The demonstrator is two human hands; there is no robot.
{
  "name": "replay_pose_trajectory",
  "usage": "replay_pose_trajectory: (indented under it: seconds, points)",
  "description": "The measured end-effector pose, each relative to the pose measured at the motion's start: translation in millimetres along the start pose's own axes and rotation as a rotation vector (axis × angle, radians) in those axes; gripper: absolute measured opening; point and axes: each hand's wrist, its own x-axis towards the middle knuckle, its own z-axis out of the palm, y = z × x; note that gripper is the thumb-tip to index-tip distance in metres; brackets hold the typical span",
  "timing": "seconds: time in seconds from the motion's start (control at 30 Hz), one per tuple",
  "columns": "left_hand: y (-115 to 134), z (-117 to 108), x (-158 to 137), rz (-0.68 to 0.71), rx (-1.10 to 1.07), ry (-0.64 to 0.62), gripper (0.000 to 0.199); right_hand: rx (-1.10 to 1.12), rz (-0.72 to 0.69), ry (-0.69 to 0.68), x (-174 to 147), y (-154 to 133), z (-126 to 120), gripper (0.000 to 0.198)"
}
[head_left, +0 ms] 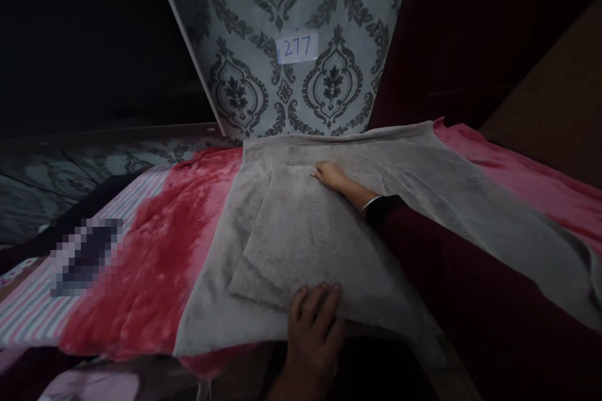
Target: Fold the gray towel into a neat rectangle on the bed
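Note:
A grey plush cloth (216,263) is spread over the table, with a smaller folded grey plush piece (301,232) lying on it. My right hand (332,175) reaches across to the far edge of the folded piece, fingers curled closed on the fabric there. A bangle circles that wrist, below a dark maroon sleeve. Close to me, my left hand (315,319) rests on the near edge of the folded piece, its fingers stretched out over the fabric. The sleeve hides part of the folded piece's right side.
Under the grey cloth lies a red and pink plush blanket (155,257), showing at both sides. Striped fabric (42,307) and a pixelated dark patch are at left. Behind stand patterned wallpaper (282,94) with a "277" paper (297,47), and a large dark screen (94,44).

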Motion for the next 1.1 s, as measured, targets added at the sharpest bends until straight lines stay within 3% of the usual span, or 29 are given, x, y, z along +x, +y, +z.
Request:
replay_pose_trajectory:
  seconds: [0.1, 0.17, 0.3, 0.43, 0.6, 0.73, 0.87, 1.1]
  points:
    - [-2.8, -3.3, 2.6, 0.036, 0.019, -0.026, 0.023, -0.009, -0.034, 0.071, -9.4, -9.8, -6.1, 0.031]
    - [-4.2, -3.9, 3.6, 0.041, 0.023, -0.029, 0.025, -0.012, -0.166, 0.118, -21.6, -17.9, -5.6, 0.039]
    - [-3.4, 4.0, -0.8, 0.012, 0.012, 0.044, 0.029, -0.015, -0.449, -0.035, -42.9, -28.8, 7.6, 0.054]
    - [0.7, 13.2, -8.0, -0.031, -0.006, 0.117, 0.027, 0.010, -0.431, -0.164, -39.0, -29.1, 17.0, 0.059]
    - [-0.4, 14.1, -10.7, -0.035, 0.034, 0.092, 0.025, 0.017, -0.404, -0.194, -26.5, -32.3, 12.9, 0.061]
    - [-6.6, 6.9, -8.0, 0.030, 0.023, 0.014, 0.024, -0.007, -0.309, -0.190, -42.1, -37.6, 6.3, 0.054]
    - [-8.4, -3.7, -2.4, 0.080, -0.008, -0.079, 0.025, 0.002, -0.282, -0.156, -90.6, -20.5, 4.3, 0.057]
    - [4.1, -9.9, 10.9, 0.039, 0.018, -0.178, 0.018, 0.155, -0.264, -0.138, -230.2, 29.8, 0.2, 0.054]
